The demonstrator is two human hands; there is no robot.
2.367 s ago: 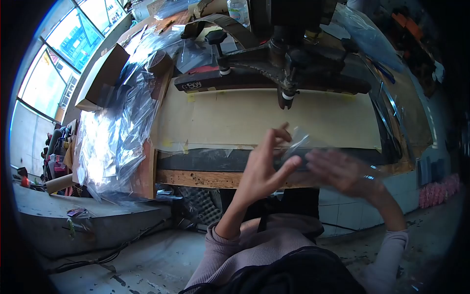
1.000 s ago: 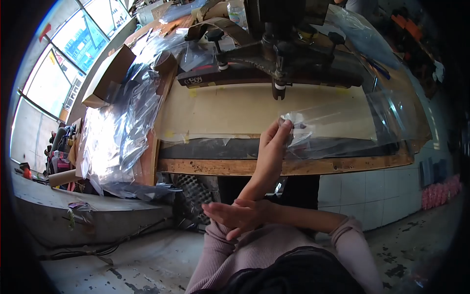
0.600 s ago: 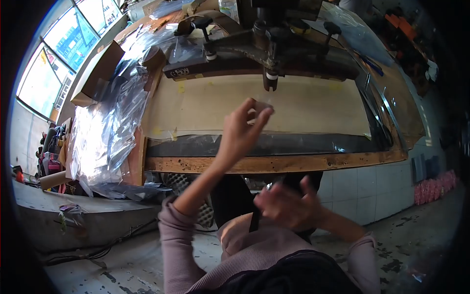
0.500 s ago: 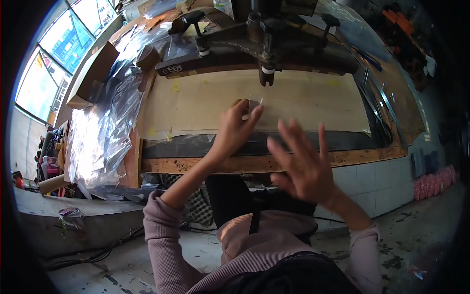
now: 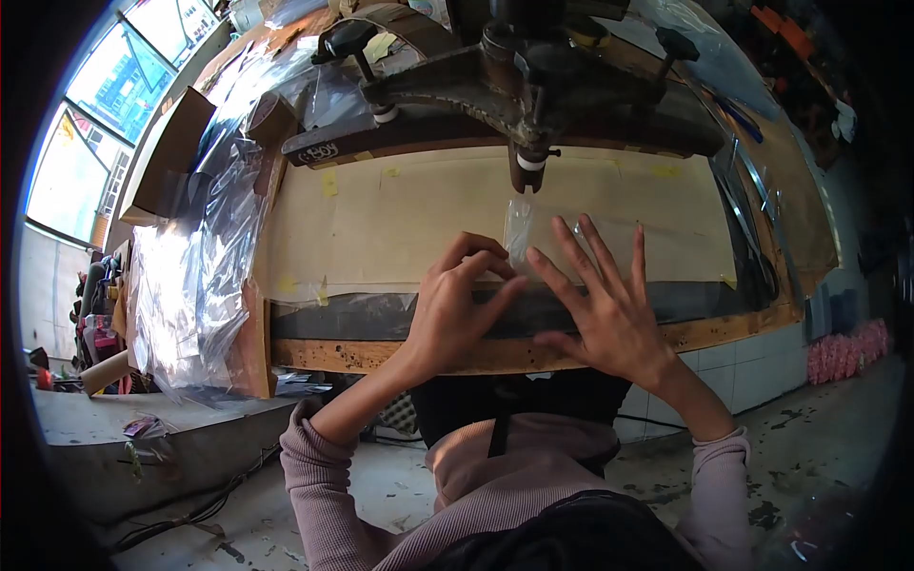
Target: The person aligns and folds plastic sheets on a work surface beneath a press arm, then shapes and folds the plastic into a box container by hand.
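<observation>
A clear plastic sheet (image 5: 519,226) lies on the pale board (image 5: 381,219) below the forked tip of the dark metal press (image 5: 526,176). Fingers and thumb of my left hand (image 5: 459,305) are curled together at the sheet's left edge, pinching it. My right hand (image 5: 606,314) is spread, palm down, over the right part of the sheet, its fingers apart and its thumb pointing left. Because the plastic is transparent, its right edge is hard to make out.
Crumpled shiny plastic film (image 5: 186,285) is heaped at the left, beside an open cardboard box (image 5: 169,157). A wooden edge (image 5: 333,357) runs along the bench front. The press's dark bar (image 5: 409,133) spans the board's back. Metal strips (image 5: 752,181) lie at the right.
The clear sheet, earlier held up and trailing right, now lies on the board. My right hand has come up from near my lap to the sheet; my left hand is slightly lower than before.
</observation>
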